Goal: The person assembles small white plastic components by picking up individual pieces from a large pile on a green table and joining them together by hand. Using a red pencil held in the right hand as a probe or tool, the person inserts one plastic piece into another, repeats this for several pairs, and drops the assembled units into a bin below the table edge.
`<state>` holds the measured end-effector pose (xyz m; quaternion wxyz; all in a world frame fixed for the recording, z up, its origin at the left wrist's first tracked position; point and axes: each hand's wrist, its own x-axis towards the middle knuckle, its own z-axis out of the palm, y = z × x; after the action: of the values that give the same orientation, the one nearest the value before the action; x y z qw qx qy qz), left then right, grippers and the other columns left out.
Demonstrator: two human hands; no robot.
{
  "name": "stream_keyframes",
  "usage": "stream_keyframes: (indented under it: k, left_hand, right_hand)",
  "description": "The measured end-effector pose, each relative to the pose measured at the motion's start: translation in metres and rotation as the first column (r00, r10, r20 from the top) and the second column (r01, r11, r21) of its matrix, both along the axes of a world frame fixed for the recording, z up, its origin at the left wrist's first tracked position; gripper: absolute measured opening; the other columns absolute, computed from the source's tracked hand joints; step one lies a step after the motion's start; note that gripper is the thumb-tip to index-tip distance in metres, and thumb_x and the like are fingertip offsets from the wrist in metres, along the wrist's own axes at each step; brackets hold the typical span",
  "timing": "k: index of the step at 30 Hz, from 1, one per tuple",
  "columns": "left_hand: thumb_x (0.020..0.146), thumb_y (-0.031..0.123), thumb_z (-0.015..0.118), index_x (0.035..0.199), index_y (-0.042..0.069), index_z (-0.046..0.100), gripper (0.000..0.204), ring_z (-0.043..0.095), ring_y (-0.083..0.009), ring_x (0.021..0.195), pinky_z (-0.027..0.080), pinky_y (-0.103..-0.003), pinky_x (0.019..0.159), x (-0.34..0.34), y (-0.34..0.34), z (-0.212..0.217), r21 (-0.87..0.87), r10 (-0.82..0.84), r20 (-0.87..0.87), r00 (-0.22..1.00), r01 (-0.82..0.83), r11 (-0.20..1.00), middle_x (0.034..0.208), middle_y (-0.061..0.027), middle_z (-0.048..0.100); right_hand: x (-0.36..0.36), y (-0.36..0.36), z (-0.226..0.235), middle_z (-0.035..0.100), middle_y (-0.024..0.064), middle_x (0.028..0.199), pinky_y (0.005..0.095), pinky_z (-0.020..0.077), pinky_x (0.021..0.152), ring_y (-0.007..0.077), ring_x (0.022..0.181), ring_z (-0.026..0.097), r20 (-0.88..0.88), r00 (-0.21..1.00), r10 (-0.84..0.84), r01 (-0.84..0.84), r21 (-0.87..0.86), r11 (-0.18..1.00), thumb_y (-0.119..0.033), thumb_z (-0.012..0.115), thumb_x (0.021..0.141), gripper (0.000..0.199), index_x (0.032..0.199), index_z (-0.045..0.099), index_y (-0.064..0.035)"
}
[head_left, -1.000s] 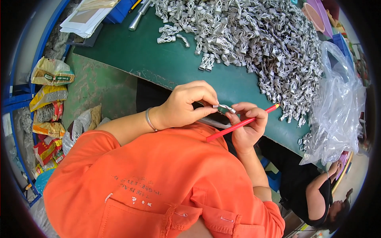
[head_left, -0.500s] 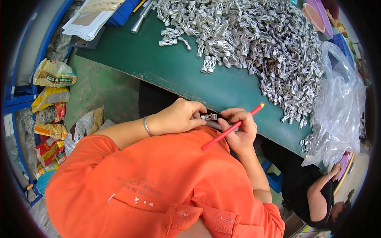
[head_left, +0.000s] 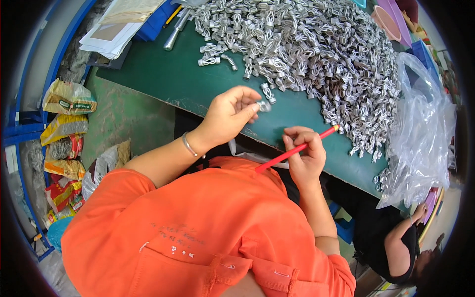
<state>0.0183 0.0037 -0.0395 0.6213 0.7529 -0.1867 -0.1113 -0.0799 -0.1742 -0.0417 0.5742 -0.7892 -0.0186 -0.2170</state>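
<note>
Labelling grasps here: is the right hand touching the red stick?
Touching. The head view shows the right hand gripping the red stick, which slants across it.

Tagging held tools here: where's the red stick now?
In the head view, just right of centre: the red stick is in the right hand, slanting up rightward from the orange shirt toward the pile of metal pieces.

Metal pieces [head_left: 316,54] shiny; plastic bag [head_left: 415,133] glossy, crinkled.
</note>
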Motion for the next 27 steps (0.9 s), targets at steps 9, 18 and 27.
stream_keyframes:
  k: [9,18,27]
  left_hand:
    - [0.088,0.002,0.054,0.101,-0.004,0.059,0.015,0.06,-0.0111,0.077,0.051,-0.024,0.07,-0.018,0.002,0.021,-0.321,-0.257,-0.515,0.818,0.094,0.943,0.09,-0.0078,0.061]
    - [0.071,-0.003,0.071,0.09,-0.001,0.062,0.021,0.061,-0.0189,0.079,0.051,-0.028,0.066,-0.023,0.001,0.03,-0.101,-0.236,0.272,0.933,0.271,0.957,0.092,-0.0115,0.063]
    - [0.072,-0.001,0.067,0.086,0.0,0.062,0.015,0.061,-0.0221,0.074,0.051,-0.027,0.062,-0.037,0.025,0.002,0.189,-0.497,0.149,0.855,0.468,0.863,0.089,-0.0111,0.061]
  right_hand:
    - [0.002,0.007,0.011,0.059,0.0143,0.094,0.021,0.0497,0.057,0.0127,0.072,0.062,-0.229,0.958,0.171,0.029,0.673,0.739,0.002,0.054,0.087,0.014,0.09,0.041,-0.0032]
    - [-0.008,0.005,0.0,0.059,0.0197,0.103,0.0231,0.0521,0.07,0.0133,0.079,0.059,-0.061,0.99,0.125,-0.07,0.56,0.826,0.012,0.061,0.077,0.028,0.085,0.04,-0.0042]
    - [-0.018,-0.011,0.007,0.062,0.0182,0.093,0.0278,0.0509,0.072,0.0158,0.078,0.059,-0.09,0.983,0.16,-0.098,0.477,0.873,0.003,0.065,0.079,0.023,0.084,0.043,-0.0039]
